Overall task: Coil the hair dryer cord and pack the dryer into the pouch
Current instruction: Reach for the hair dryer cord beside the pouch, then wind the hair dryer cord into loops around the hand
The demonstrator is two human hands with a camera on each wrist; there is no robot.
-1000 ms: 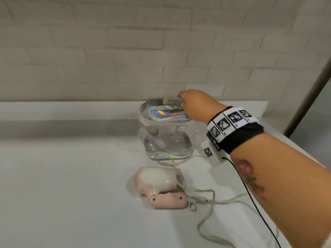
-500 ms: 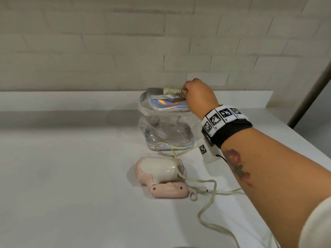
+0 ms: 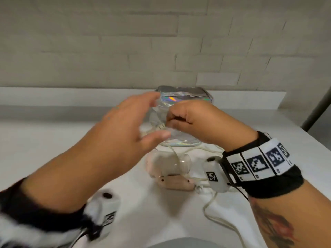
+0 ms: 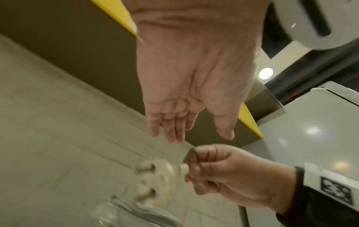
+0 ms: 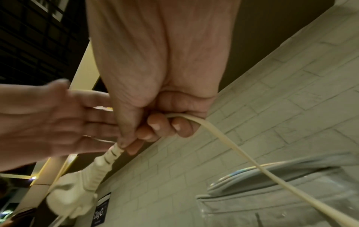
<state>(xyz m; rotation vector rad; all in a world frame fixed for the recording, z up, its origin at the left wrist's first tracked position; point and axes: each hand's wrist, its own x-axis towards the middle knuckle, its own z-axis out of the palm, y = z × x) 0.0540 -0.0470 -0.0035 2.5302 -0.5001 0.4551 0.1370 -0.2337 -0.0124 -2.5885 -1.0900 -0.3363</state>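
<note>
A pink and white hair dryer (image 3: 169, 168) lies on the white counter with its handle folded toward me. Its cream cord (image 3: 211, 210) trails off to the right and up to my right hand (image 3: 186, 120), which grips the cord (image 5: 223, 138) just behind the white plug (image 5: 75, 198). The plug (image 4: 153, 179) hangs in the air in front of the clear pouch (image 3: 179, 120) with an iridescent lid. My left hand (image 3: 129, 129) is beside the right one, fingers spread and straight, holding nothing. In the left wrist view its fingertips (image 4: 170, 135) hover just above the right fist (image 4: 223, 170).
The pouch stands upright near the back ledge (image 3: 71, 95) under a pale brick wall (image 3: 161, 42). The counter's right edge (image 3: 318, 145) falls away behind my right wrist. Bare white counter (image 3: 44, 149) stretches to the left of the dryer.
My right hand has pulled the plug off the pouch lid and toward me, down in front of the pouch. My left hand has come into view beside it.
</note>
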